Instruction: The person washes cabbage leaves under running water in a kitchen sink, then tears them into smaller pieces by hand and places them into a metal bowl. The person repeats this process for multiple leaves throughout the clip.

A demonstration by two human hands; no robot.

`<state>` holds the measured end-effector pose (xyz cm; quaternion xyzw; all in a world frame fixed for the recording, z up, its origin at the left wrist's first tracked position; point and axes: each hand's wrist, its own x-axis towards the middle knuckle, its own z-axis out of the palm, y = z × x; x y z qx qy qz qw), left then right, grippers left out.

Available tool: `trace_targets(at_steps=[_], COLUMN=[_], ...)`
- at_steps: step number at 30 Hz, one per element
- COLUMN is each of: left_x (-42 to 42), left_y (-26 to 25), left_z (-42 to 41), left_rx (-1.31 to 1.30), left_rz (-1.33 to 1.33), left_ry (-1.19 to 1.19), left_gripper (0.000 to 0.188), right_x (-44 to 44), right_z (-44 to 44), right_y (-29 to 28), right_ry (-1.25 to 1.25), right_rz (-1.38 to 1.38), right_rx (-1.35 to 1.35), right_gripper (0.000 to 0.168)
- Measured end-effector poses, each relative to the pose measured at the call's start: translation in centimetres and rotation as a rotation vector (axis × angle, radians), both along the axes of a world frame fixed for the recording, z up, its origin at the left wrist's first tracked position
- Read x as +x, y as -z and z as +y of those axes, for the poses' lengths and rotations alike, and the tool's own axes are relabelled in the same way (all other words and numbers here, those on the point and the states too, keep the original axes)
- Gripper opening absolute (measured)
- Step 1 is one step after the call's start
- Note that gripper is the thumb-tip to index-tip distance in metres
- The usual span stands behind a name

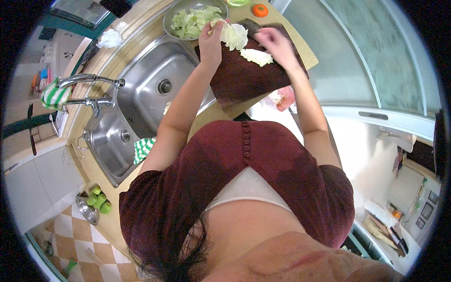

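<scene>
My left hand (211, 44) pinches a torn, pale green cabbage leaf (235, 36) over the upper left part of a dark brown cutting board (246, 79). Another pale leaf piece (257, 57) lies on the board, just below and left of my right hand (276, 44). The right hand is motion-blurred; its fingers look curled, but whether they hold anything cannot be made out. A dark flat object, perhaps a knife blade, lies partly hidden near its fingertips. Beyond my left hand, a metal bowl (168, 27) holds many torn leaf pieces (193, 22).
A double steel sink (146, 67) with a faucet (92, 78) is at the left. An orange-red tomato or persimmon (260, 10) sits beyond the board. Several green fruits or vegetables (99, 201) lie by a small metal bowl (88, 211) at the lower left. A green-striped cloth (143, 149) hangs at the sink's edge.
</scene>
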<state>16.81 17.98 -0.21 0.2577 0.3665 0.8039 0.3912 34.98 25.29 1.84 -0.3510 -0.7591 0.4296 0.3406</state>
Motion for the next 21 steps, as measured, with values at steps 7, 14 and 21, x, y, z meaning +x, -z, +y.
trace_targets(at_steps=[7,14,21], left_x=[-5.2,-9.6,-14.2], left_y=[-1.7,0.1,3.2], left_z=[-2.8,-2.2,-0.4], left_rx=[-0.218,-0.225,-0.206], left_rz=[0.046,-0.137,-0.549], left_ry=[-0.009,-0.007,-0.009], left_gripper=[0.026,0.025,0.024], right_x=[-9.3,-15.9,-19.8], right_z=[0.1,1.1,4.1], right_y=[-1.2,2.1,2.2], right_ry=[-0.306,-0.355,-0.536], right_rz=[-0.169,-0.102,-0.12], right_rx=[-0.2,0.107,-0.151], right_gripper=[0.031,0.034,0.031])
